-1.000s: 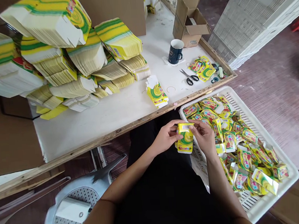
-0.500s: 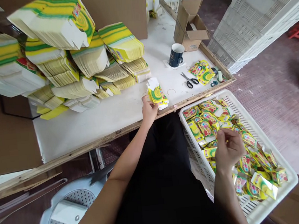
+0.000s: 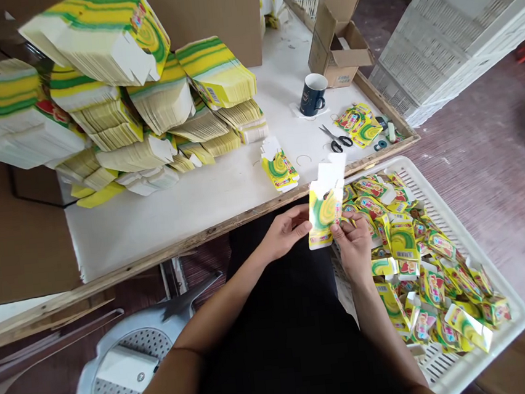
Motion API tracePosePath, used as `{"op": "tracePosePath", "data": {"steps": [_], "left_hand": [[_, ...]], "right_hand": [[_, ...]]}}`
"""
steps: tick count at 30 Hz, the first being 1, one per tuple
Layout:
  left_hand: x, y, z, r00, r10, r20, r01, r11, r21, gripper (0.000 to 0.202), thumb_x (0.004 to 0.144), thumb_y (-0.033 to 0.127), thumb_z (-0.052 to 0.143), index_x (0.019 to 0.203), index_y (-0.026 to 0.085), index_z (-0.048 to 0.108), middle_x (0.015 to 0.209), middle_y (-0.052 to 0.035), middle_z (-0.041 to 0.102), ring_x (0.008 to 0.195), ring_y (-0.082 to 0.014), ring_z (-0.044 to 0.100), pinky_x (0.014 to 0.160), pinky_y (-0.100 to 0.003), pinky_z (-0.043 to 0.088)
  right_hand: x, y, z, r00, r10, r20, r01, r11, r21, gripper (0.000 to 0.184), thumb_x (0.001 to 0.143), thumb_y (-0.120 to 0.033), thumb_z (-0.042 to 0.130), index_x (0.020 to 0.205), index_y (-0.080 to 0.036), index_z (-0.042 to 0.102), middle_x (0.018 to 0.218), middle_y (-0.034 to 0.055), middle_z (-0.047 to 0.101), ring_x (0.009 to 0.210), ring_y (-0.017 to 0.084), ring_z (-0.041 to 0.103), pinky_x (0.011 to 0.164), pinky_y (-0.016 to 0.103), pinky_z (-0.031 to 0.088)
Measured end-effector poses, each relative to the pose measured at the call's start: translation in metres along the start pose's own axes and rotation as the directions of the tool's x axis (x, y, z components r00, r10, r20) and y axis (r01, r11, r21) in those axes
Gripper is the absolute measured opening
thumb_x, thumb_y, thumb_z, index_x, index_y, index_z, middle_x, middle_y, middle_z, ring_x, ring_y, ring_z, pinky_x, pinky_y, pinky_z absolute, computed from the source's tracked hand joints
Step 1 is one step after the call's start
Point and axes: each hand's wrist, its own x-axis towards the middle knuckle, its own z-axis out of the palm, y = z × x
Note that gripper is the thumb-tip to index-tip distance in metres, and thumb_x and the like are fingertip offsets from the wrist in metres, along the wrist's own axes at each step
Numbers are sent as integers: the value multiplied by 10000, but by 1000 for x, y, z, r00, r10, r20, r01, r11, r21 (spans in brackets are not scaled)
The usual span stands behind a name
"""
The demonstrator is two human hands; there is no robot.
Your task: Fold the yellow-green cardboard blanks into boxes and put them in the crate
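A flat, unfolded yellow-and-green carton [image 3: 325,208] with white end flaps stands upright over my lap. My left hand [image 3: 285,232] pinches its left edge. Against its lower right corner my right hand [image 3: 353,245] is closed in a grip. A small stack of flat cartons [image 3: 279,166] lies on the white table [image 3: 189,204] just beyond my hands. To the right, a white slotted tray [image 3: 491,261] holds several folded yellow boxes [image 3: 401,239].
Big piles of flat carton blanks [image 3: 108,94] fill the table's back left. A dark mug [image 3: 314,93], scissors [image 3: 337,138], a brown cardboard box [image 3: 337,38] and some loose cartons [image 3: 360,124] sit at the far right. White crates [image 3: 454,23] stand beyond. A plastic stool [image 3: 126,371] is at lower left.
The folded box held a second ago went into the tray. My left hand took a flat carton from the small stack and brought it to my lap, where both hands now hold it.
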Motion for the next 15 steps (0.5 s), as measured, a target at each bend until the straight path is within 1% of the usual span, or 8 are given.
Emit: {"op": "tracePosePath", "data": {"steps": [2, 3, 5, 6, 8, 9, 12, 15], "left_hand": [[6, 1, -7, 995, -13, 96, 29, 986, -163, 558, 825, 595, 743, 1205, 186, 723, 1189, -137, 739, 1123, -297, 692, 993, -418, 535], [8, 0, -9, 990, -22, 142, 53, 975, -217, 569, 812, 603, 751, 1204, 191, 728, 1199, -139, 739, 1147, -308, 688, 997, -423, 537], [10, -1, -8, 980, -41, 192, 95, 955, -281, 587, 781, 613, 776, 1181, 185, 741, 1198, -146, 743, 1172, -325, 682, 998, -430, 539], [10, -2, -7, 980, -51, 194, 108, 950, -293, 593, 766, 611, 790, 1168, 178, 746, 1191, -150, 746, 1177, -331, 680, 996, -432, 541], [8, -4, -2, 986, -68, 151, 111, 948, -300, 585, 748, 593, 816, 1140, 163, 753, 1164, -152, 755, 1163, -333, 686, 982, -430, 548], [7, -5, 0, 990, -76, 119, 109, 949, -297, 575, 742, 580, 826, 1123, 156, 754, 1143, -150, 761, 1142, -328, 695, 971, -427, 552], [7, -9, 4, 993, -114, -16, 105, 958, -266, 548, 728, 560, 845, 1065, 139, 745, 1044, -124, 775, 1022, -292, 728, 914, -406, 568], [7, -13, 9, 976, -139, -170, 109, 978, -177, 518, 753, 582, 808, 975, 125, 713, 930, -93, 768, 879, -246, 731, 822, -371, 576]], "right_hand": [[-5, 1, 1, 993, 67, 93, -71, 996, 48, 479, 773, -544, 801, 1034, -263, 514, 776, 18, 745, 716, 212, 717, 672, 357, 585], [-8, 2, 2, 989, 88, 117, -96, 993, 71, 471, 770, -553, 799, 1021, -264, 525, 808, 32, 756, 736, 222, 728, 675, 370, 594], [-11, 2, 4, 990, 90, 106, -100, 991, 95, 443, 772, -544, 803, 1007, -258, 560, 887, 57, 771, 807, 234, 744, 728, 393, 609], [-12, 2, 4, 993, 75, 87, -83, 993, 89, 426, 773, -534, 806, 999, -251, 582, 926, 66, 774, 849, 235, 746, 771, 402, 611], [-13, 2, 4, 998, 40, 57, -43, 998, 48, 398, 777, -528, 805, 983, -235, 632, 980, 80, 772, 907, 233, 738, 837, 409, 604], [-13, 2, 4, 998, 27, 49, -28, 999, 19, 394, 776, -532, 805, 977, -229, 653, 986, 83, 770, 908, 230, 731, 844, 407, 600], [-13, 4, 4, 999, 16, 39, -13, 998, -55, 395, 772, -542, 807, 952, -214, 680, 923, 73, 758, 825, 213, 703, 784, 380, 591], [-15, 10, 7, 1000, -6, -3, 6, 994, -112, 358, 809, -527, 781, 880, -202, 650, 786, 36, 703, 720, 180, 649, 711, 340, 558]]}}
